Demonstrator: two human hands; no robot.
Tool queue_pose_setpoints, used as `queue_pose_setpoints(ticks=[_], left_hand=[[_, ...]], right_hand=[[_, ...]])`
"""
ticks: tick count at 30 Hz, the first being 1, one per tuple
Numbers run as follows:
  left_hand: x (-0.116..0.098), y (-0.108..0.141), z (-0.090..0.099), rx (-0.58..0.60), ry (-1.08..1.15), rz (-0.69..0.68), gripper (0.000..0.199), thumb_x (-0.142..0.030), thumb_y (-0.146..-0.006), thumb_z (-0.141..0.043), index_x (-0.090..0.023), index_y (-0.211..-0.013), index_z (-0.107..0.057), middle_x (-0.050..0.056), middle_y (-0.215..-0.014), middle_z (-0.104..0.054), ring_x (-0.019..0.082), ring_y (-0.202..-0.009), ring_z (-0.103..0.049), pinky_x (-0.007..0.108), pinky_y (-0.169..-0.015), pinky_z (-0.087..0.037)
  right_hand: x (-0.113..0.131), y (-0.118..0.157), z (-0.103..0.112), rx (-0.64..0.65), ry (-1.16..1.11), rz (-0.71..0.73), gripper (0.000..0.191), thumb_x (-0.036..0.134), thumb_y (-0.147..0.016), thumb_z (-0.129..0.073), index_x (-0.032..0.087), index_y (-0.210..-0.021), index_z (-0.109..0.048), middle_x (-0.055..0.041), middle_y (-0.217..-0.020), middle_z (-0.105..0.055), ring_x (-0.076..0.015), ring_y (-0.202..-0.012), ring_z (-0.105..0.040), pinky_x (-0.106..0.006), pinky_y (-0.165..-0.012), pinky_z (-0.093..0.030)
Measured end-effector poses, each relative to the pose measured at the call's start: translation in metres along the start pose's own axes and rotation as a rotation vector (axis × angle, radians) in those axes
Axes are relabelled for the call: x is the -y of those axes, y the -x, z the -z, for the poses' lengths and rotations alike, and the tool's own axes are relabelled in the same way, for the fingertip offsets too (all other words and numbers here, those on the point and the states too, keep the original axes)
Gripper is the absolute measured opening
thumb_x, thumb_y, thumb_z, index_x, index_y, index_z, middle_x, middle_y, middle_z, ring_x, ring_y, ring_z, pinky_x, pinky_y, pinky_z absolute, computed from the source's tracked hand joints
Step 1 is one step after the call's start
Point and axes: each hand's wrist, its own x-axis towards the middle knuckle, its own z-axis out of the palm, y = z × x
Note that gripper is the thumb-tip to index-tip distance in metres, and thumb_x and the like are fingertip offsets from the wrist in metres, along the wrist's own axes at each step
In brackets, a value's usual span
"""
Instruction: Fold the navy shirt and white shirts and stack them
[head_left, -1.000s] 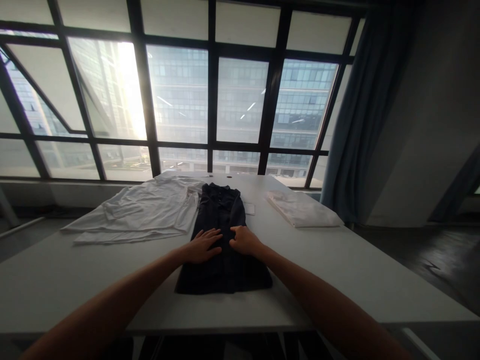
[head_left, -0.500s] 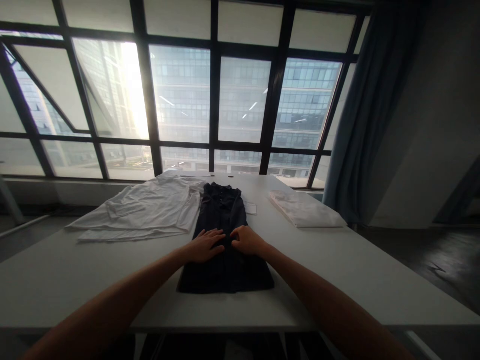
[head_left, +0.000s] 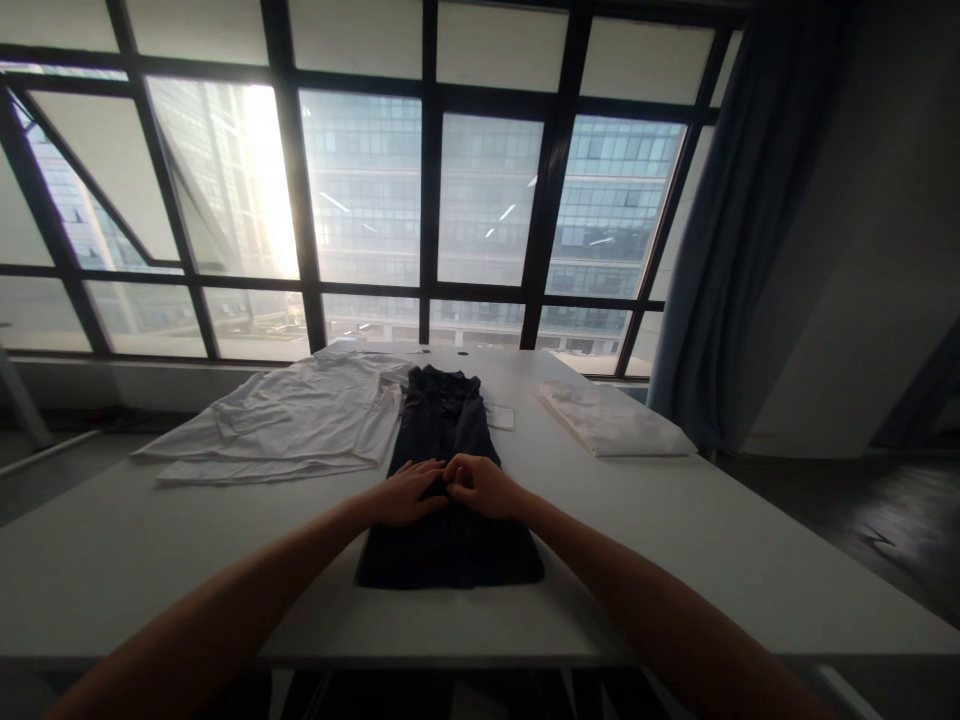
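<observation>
A dark collared shirt (head_left: 450, 560) lies lengthwise on the white table, folded narrow, with its collar toward the windows. My left hand (head_left: 409, 493) rests flat across its middle, palm down and fingers stretched out. Beside it, my right hand (head_left: 486, 487) has its fingers bent and pinched on the shirt's fabric, the fingertips close to my left fingers. The cloth right under both hands is hidden.
A white shirt (head_left: 300, 415) is spread out at the left of the table (head_left: 675, 560). To the right lies a folded white cloth (head_left: 611, 420). A small white card or paper (head_left: 501, 417) sits by the dark shirt. Large windows and a blue curtain (head_left: 705, 250) stand behind.
My right hand has slid left, up to my left fingers, and the dark shirt's right side has shifted slightly inward. My left hand has stayed nearly still.
</observation>
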Motion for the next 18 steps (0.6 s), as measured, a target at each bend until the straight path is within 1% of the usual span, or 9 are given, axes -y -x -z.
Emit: queue_pose_setpoints(ticks=[4, 6, 8, 9, 10, 12, 14, 16, 18], left_hand=[[-0.003, 0.001, 0.003, -0.009, -0.008, 0.011, 0.054, -0.048, -0.098, -0.043, -0.021, -0.144, -0.044, 0.013, -0.154, -0.038, 0.030, -0.143, -0.031, 0.053, -0.118, -0.021], [-0.006, 0.002, 0.005, 0.001, -0.021, 0.014, 0.061, -0.051, -0.097, -0.043, -0.022, -0.150, -0.036, 0.013, -0.157, -0.031, 0.030, -0.146, -0.027, 0.054, -0.119, -0.019], [-0.009, 0.003, 0.005, 0.035, -0.046, -0.025, 0.065, -0.054, -0.096, -0.044, -0.028, -0.153, -0.029, 0.009, -0.161, -0.022, 0.031, -0.148, -0.018, 0.058, -0.118, -0.013], [-0.010, 0.003, 0.005, 0.061, -0.059, -0.052, 0.063, -0.055, -0.096, -0.042, -0.031, -0.153, -0.028, 0.007, -0.162, -0.018, 0.030, -0.149, -0.014, 0.061, -0.118, -0.010], [-0.011, 0.003, 0.004, 0.091, -0.069, -0.074, 0.060, -0.055, -0.098, -0.040, -0.034, -0.152, -0.028, 0.005, -0.163, -0.017, 0.030, -0.150, -0.012, 0.062, -0.117, -0.008], [-0.014, 0.003, 0.004, 0.143, -0.081, -0.090, 0.054, -0.053, -0.100, -0.035, -0.037, -0.151, -0.031, 0.003, -0.163, -0.017, 0.028, -0.150, -0.010, 0.063, -0.116, -0.006], [-0.017, 0.005, 0.005, 0.177, -0.082, -0.091, 0.053, -0.051, -0.100, -0.034, -0.037, -0.151, -0.030, 0.003, -0.162, -0.018, 0.028, -0.150, -0.011, 0.063, -0.116, -0.006], [-0.022, 0.009, 0.009, 0.210, -0.070, -0.108, 0.056, -0.052, -0.099, -0.037, -0.036, -0.152, -0.029, 0.004, -0.162, -0.018, 0.029, -0.150, -0.013, 0.062, -0.116, -0.007], [-0.028, 0.014, 0.015, 0.250, -0.045, -0.135, 0.057, -0.055, -0.098, -0.039, -0.036, -0.151, -0.031, 0.005, -0.162, -0.019, 0.031, -0.149, -0.016, 0.063, -0.116, -0.012]], right_hand=[[0.000, -0.001, 0.011, 0.116, 0.007, -0.042, 0.012, 0.026, -0.089, -0.059, 0.016, -0.094, -0.064, 0.0017, -0.067, -0.063, -0.0123, -0.054, -0.056, -0.023, -0.054, -0.043], [-0.007, -0.002, 0.020, -0.010, 0.101, -0.070, 0.021, 0.030, -0.094, -0.052, 0.016, -0.099, -0.066, -0.0035, -0.080, -0.070, -0.0163, -0.065, -0.064, -0.028, -0.064, -0.050], [-0.017, -0.003, 0.027, -0.150, 0.278, -0.059, 0.029, 0.031, -0.092, -0.056, 0.015, -0.114, -0.066, -0.0109, -0.109, -0.070, -0.0232, -0.096, -0.066, -0.035, -0.087, -0.050], [-0.023, -0.002, 0.029, -0.151, 0.364, -0.059, 0.039, 0.034, -0.090, -0.060, 0.015, -0.124, -0.063, -0.0139, -0.126, -0.063, -0.0269, -0.115, -0.059, -0.039, -0.099, -0.044], [-0.029, -0.001, 0.031, -0.097, 0.431, -0.073, 0.050, 0.038, -0.089, -0.062, 0.015, -0.134, -0.057, -0.0151, -0.140, -0.052, -0.0296, -0.130, -0.048, -0.042, -0.108, -0.036], [-0.037, 0.001, 0.034, 0.074, 0.505, -0.126, 0.064, 0.049, -0.091, -0.059, 0.018, -0.145, -0.047, -0.0135, -0.155, -0.033, -0.0318, -0.144, -0.026, -0.049, -0.116, -0.022], [-0.040, 0.004, 0.038, 0.176, 0.529, -0.145, 0.071, 0.061, -0.089, -0.056, 0.022, -0.147, -0.045, -0.0115, -0.157, -0.029, -0.0335, -0.145, -0.023, -0.052, -0.117, -0.020], [-0.039, 0.006, 0.044, 0.174, 0.510, -0.073, 0.073, 0.065, -0.083, -0.061, 0.022, -0.141, -0.053, -0.0120, -0.150, -0.042, -0.0346, -0.137, -0.037, -0.049, -0.114, -0.028], [-0.038, 0.005, 0.051, 0.089, 0.444, 0.000, 0.061, 0.062, -0.086, -0.060, 0.020, -0.131, -0.063, -0.0118, -0.134, -0.059, -0.0311, -0.121, -0.055, -0.042, -0.104, -0.042]])
